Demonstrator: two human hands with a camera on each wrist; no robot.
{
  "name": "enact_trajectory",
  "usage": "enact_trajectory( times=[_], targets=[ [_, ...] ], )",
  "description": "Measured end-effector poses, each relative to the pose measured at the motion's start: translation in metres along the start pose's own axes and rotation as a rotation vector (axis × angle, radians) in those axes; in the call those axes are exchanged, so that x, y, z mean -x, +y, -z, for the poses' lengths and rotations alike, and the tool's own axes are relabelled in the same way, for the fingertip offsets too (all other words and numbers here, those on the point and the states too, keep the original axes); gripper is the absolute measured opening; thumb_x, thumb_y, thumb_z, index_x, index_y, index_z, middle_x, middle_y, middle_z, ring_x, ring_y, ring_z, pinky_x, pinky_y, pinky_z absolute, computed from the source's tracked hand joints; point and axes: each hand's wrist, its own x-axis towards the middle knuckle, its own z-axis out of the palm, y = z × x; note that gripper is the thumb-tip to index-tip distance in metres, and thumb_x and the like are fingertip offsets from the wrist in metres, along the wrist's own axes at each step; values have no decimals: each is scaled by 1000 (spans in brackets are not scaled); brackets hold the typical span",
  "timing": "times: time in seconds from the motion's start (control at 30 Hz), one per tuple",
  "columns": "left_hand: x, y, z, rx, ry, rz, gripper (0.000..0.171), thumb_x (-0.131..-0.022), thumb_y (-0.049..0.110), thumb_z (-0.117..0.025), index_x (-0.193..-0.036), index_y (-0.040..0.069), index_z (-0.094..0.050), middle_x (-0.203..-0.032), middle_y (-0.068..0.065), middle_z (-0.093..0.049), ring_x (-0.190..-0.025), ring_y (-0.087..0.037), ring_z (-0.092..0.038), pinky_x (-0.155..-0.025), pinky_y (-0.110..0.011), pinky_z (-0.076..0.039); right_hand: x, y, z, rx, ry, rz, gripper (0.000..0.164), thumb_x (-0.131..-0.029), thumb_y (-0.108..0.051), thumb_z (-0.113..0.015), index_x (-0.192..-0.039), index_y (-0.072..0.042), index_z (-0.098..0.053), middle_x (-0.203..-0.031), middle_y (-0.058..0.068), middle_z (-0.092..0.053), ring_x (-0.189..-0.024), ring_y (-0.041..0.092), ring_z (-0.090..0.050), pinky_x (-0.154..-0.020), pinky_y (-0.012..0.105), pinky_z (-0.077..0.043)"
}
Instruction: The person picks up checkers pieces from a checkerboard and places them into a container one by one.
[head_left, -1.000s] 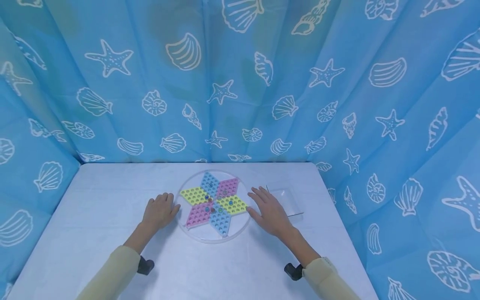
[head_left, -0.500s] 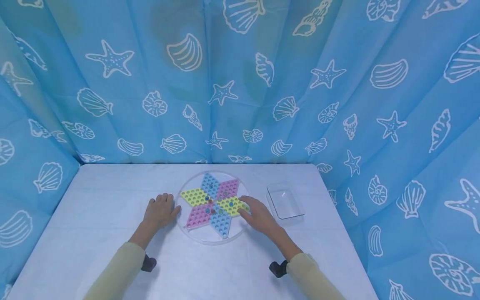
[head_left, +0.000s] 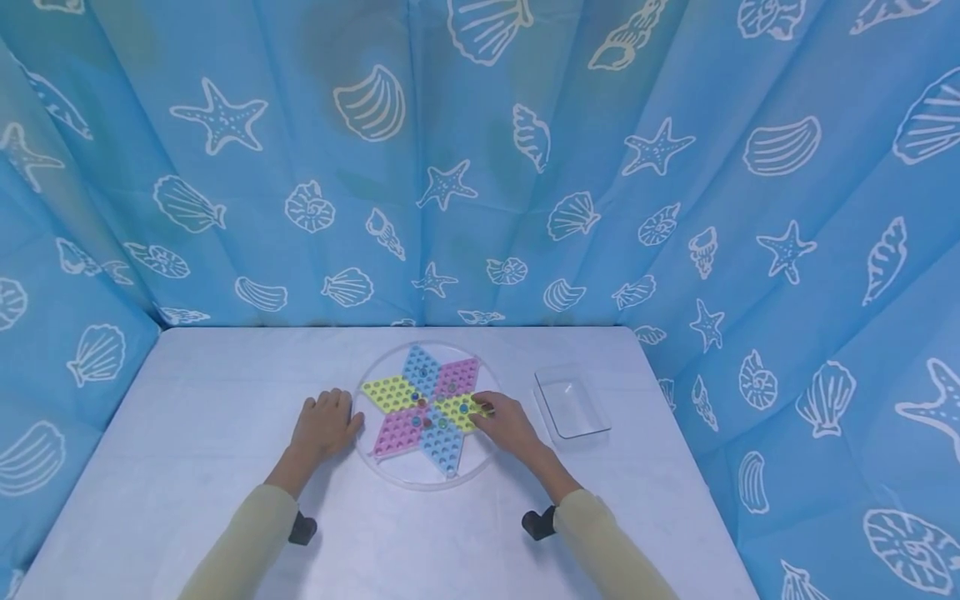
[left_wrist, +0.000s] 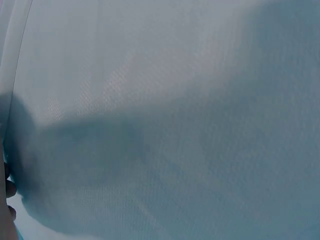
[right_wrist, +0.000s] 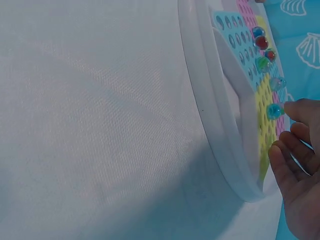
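Note:
A round Chinese checkers board (head_left: 388,392) with a yellow, pink and blue six-pointed star of holes lies on the table. Several glass marbles sit in it, mostly near the centre. My right hand (head_left: 508,423) is over the right yellow point, thumb and fingers bent but apart. In the right wrist view, a fingertip (right_wrist: 296,109) is right at a blue marble (right_wrist: 274,111), which sits in a yellow hole. My left hand (head_left: 322,425) rests at the board's left side, thumb near the rim, holding nothing. The left wrist view shows mostly tablecloth, with fingers at its left edge.
A clear rectangular glass container (head_left: 584,435) stands to the right of the board. White cloth covers the table (head_left: 225,392). A blue curtain (head_left: 480,225) with white shells and starfish hangs around the back and sides.
My right hand has moved left from beside the glass container to the yellow point, its fingers bending toward the blue marble. The container has come into full view. My left hand has hardly moved.

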Motion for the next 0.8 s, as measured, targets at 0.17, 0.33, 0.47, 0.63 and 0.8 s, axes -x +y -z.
enact_trajectory(
  times=[0.17,0.33,0.47,0.63,0.8],
  targets=[
    [2,2,-1,-45,25,-17,36,-100,34,-48,-105,-1,-50,-88,-10,-43,-84,-27,-45,-77,-46,-40,-7,5,-6,-5,-3,21,39,-94,-18,-69,-130,-2,-62,-120,10,-65,-110,24,-62,-93,37,-49],
    [3,3,1,-65,55,-27,34,-99,32,-48,-106,-1,-50,-89,-10,-43,-84,-28,-45,-77,-46,-40,-12,6,-9,15,12,25,39,-92,-18,-70,-128,-3,-63,-118,10,-66,-109,24,-62,-93,38,-49],
    [3,4,3,-52,47,-18,34,-99,32,-47,-106,-1,-51,-88,-10,-43,-84,-27,-45,-77,-45,-40,-14,7,-10,25,38,55,38,-90,-17,-72,-124,-3,-65,-112,9,-66,-105,24,-62,-92,39,-49],
    [2,4,3,-47,31,-14,34,-99,32,-47,-107,0,-51,-87,-9,-42,-83,-25,-44,-76,-44,-40,-15,9,-13,33,54,68,36,-89,-16,-73,-122,-3,-66,-109,9,-65,-103,24,-62,-92,39,-49],
    [3,2,2,-54,22,-20,33,-99,32,-46,-107,0,-50,-86,-8,-41,-82,-25,-43,-76,-43,-40,-16,11,-17,37,46,55,34,-89,-17,-74,-120,-5,-67,-109,7,-64,-103,23,-61,-93,38,-48]
  ],
)
